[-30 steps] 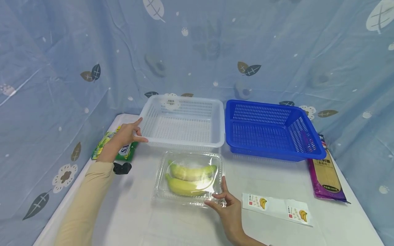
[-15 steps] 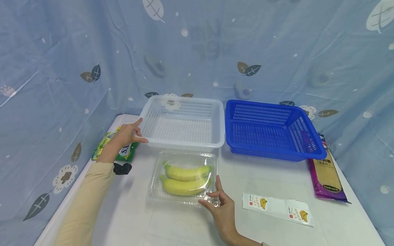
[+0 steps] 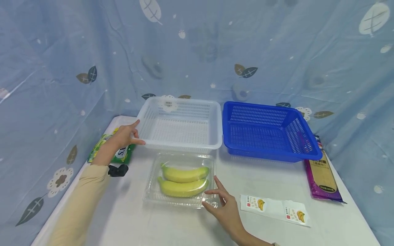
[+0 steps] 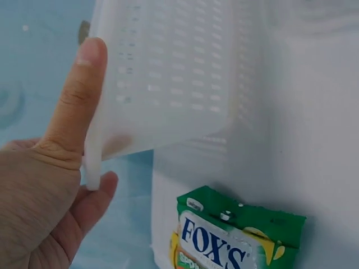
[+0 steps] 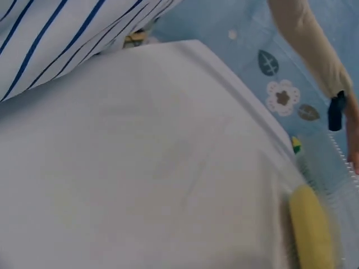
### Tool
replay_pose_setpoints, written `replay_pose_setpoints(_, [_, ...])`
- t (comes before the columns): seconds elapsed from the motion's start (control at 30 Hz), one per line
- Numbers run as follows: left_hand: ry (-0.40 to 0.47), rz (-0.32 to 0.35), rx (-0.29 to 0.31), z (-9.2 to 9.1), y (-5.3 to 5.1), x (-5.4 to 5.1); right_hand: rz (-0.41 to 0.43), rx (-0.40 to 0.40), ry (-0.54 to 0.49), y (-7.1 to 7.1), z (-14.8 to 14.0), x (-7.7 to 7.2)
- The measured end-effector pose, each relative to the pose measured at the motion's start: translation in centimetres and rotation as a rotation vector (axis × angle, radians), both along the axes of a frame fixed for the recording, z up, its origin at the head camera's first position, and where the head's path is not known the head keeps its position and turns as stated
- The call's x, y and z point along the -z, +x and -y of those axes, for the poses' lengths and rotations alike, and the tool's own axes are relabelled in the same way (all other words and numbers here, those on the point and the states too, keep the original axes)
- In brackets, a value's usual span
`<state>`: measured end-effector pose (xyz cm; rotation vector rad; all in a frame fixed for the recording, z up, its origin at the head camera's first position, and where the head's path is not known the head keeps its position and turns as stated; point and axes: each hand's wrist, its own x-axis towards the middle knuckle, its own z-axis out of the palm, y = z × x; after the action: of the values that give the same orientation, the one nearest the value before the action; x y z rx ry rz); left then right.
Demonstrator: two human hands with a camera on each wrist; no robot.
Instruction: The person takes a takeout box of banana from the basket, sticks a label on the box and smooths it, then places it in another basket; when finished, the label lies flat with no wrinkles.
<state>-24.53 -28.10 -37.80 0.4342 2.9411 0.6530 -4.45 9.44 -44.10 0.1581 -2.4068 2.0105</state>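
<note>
2 bananas (image 3: 184,175) in clear box (image 3: 151,186) btw. We've got L hand (image 3: 122,137) gripping white basket (image 3: 181,145) on its left rim; R hand (image 3: 226,211) at box's near-R corner, can't tell if it's gripping.

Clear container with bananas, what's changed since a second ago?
The container, bananas inside, has shifted left in the head view. The right hand went left with it, then eased back slightly; whether it has let go isn't clear. The left hand kept its grip on the white basket; the blue basket stayed put.
</note>
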Motion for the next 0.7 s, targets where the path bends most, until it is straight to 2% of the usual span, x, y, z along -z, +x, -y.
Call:
replay_pose_setpoints(0.2, [-0.013, -0.043, -0.004, -0.3, 0.8, -0.2, 0.080, -0.039, 0.020, -0.4, -2.0, -2.0])
replay_pose_setpoints(0.3, [-0.009, -0.061, -0.017, -0.5, 1.7, -0.2, 0.114, -0.048, -0.024, -0.9, -3.2, -2.4])
replay_pose_setpoints(0.4, [0.031, -0.104, -0.017, -0.6, 2.9, 0.0, 0.134, -0.075, -0.071, -1.5, -4.2, -2.6])
replay_pose_setpoints(0.47, [0.089, -0.147, -0.019, -0.9, 3.7, 0.3, 0.130, -0.109, -0.085, -1.9, -4.9, -2.5])
replay_pose_setpoints(0.57, [0.216, -0.275, -0.006, -1.9, 4.9, 0.9, 0.090, -0.163, -0.082, -2.4, -5.9, -2.4])
replay_pose_setpoints(0.63, [0.331, -0.335, -0.013, -3.1, 5.8, 1.3, 0.056, -0.197, -0.076, -2.5, -6.6, -2.3])
replay_pose_setpoints(0.7, [0.462, -0.362, -0.020, -4.5, 7.0, 1.6, 0.027, -0.219, -0.075, -2.6, -7.4, -2.2])
